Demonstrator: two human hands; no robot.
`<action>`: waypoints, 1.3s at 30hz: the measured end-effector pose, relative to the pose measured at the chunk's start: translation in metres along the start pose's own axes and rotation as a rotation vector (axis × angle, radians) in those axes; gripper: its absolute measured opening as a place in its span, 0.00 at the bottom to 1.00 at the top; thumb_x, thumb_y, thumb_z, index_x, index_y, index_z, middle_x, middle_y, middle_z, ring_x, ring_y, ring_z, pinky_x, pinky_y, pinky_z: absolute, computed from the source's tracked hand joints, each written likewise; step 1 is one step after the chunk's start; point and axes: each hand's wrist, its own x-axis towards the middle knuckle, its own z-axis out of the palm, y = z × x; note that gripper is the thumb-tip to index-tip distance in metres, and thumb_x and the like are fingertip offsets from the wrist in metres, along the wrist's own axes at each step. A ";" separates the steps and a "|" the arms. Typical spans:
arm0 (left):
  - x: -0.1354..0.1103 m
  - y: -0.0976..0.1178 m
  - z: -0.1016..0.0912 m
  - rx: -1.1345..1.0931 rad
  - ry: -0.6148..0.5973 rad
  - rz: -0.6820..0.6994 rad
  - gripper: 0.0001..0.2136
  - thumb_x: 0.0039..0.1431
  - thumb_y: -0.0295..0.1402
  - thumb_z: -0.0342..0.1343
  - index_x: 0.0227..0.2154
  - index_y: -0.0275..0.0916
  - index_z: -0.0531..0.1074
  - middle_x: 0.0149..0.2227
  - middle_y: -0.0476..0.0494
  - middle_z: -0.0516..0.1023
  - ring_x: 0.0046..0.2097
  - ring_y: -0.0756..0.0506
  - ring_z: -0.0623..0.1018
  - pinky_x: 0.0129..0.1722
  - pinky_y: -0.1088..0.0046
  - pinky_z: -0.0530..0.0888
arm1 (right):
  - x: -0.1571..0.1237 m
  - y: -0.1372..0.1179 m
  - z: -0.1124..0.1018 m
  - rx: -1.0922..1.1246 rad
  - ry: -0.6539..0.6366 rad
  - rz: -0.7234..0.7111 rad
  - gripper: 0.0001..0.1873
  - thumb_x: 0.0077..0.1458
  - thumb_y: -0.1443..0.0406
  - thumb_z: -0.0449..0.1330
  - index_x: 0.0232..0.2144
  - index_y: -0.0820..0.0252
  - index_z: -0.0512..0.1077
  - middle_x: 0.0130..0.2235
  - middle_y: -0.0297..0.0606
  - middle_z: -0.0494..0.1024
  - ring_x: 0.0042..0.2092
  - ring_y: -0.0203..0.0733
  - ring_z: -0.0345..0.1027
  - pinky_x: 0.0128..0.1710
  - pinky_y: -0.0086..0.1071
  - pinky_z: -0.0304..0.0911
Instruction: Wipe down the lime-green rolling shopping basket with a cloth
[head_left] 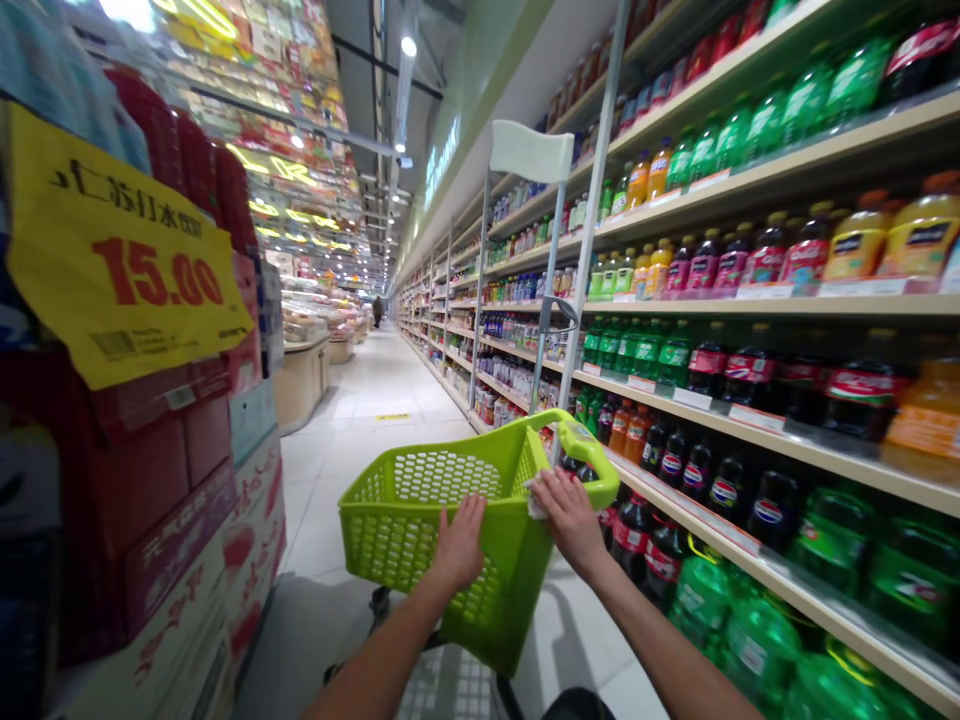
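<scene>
A bright green shopping cart [420, 535] with a perforated plastic basket stands in front of me, turned at an angle. Against its near side wall lies my left hand [461, 548], fingers stretched out along the mesh toward the rim. My right hand [568, 512] is at the corner below the cart's handle [589, 460], its fingers bent over a crumpled white wipe [535, 497] pressed against the rim. Most of the wipe is hidden under the fingers; whether it is cloth or paper cannot be made out. No goods show in the visible part of the basket.
Shelves of soda and juice bottles [750, 370] line the right. A metal stand with a blank white sign [532, 150] rises behind the cart. Stacked boxes [180, 470] with a yellow price sign [127, 250] crowd the left. A person [377, 310] is far down the tiled aisle [360, 380].
</scene>
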 end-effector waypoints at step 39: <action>-0.021 -0.004 0.010 0.049 0.020 0.005 0.38 0.41 0.24 0.43 0.60 0.35 0.41 0.63 0.47 0.40 0.63 0.44 0.42 0.58 0.49 0.46 | -0.062 0.004 -0.012 0.099 -0.186 -0.151 0.21 0.56 0.74 0.45 0.50 0.56 0.65 0.53 0.37 0.66 0.60 0.41 0.46 0.54 0.43 0.56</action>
